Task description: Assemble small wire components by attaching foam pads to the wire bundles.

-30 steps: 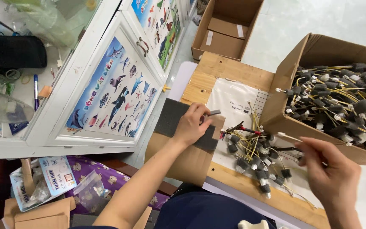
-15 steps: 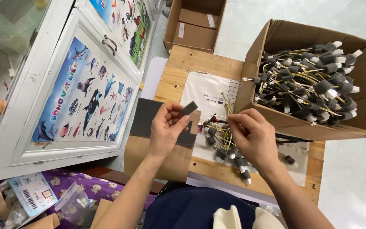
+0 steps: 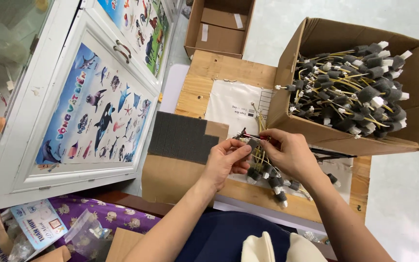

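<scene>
While I look straight down, my work surface is a pale plywood table (image 3: pixel 204 77) with a white printed paper sheet (image 3: pixel 231 104) lying across its middle. My left hand (image 3: pixel 224 162) pinches a small dark grey foam strip (image 3: pixel 253 144) between thumb and fingertips, closed on it. My right hand (image 3: pixel 289 155) meets it from the other side, fingers closed around a thin yellow wire with a red tip (image 3: pixel 258 137); the two hands are close together, almost touching, just above the front part of the table. Under and just beside them lies a loose pile of yellow wires with grey foam sleeves and white ends (image 3: pixel 272 179). To my left on the table sits a flat piece of brown cardboard (image 3: pixel 170 177) carrying a dark grey sheet of ribbed foam (image 3: pixel 180 138) with one corner cut away. On the right stands a large open brown cardboard box (image 3: pixel 345 136), tilted toward me and full of the same foam-wrapped wires. Beyond the table, on the light tiled floor (image 3: pixel 277 24), is a smaller open cardboard box (image 3: pixel 219 29). Along my left runs a white cabinet (image 3: pixel 49 63) whose doors bear colourful sea-animal posters (image 3: pixel 98 116). Near my knees I see purple patterned fabric (image 3: pixel 117 216).
</scene>
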